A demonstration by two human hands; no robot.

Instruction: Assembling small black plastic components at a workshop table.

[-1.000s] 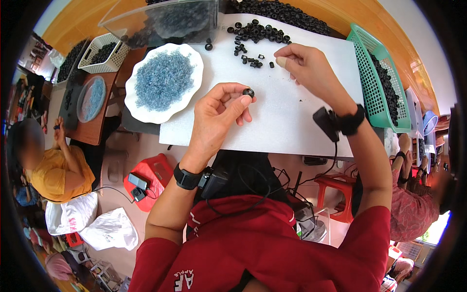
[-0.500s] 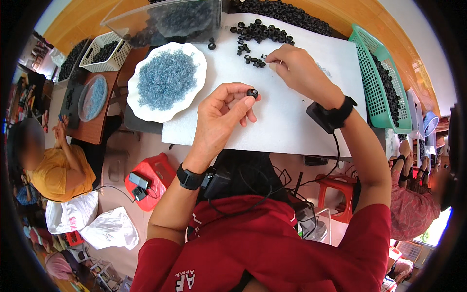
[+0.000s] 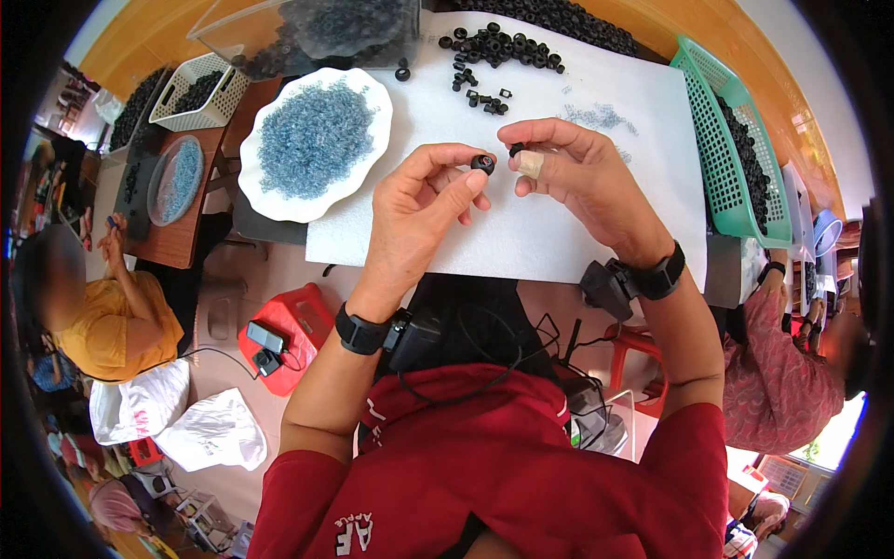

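Note:
Between the thumb and fingers of my left hand [image 3: 414,205] is a round black part [image 3: 482,163] with a hole in its face. Just to its right, my right hand [image 3: 601,186] pinches a small black piece [image 3: 517,149]; a tan bandage wraps one of that hand's digits. The two held parts are close together but apart, above the white table covering [image 3: 419,102]. Beyond my hands lie small square-looking black pieces [image 3: 486,102] and a cluster of round black parts [image 3: 507,48]. Small clear bluish pieces [image 3: 601,117] are scattered past my right hand.
A scalloped white plate [image 3: 377,149] heaped with bluish pieces stands left of my hands. Behind it is a clear bin [image 3: 410,42] of black parts. A green basket [image 3: 694,102] edges the right side. Co-workers sit on both sides; a red stool [image 3: 312,312] stands lower left.
My right hand has come back from the small black pieces toward my left hand, carrying one. My left hand keeps its hold on the round black part, almost in place.

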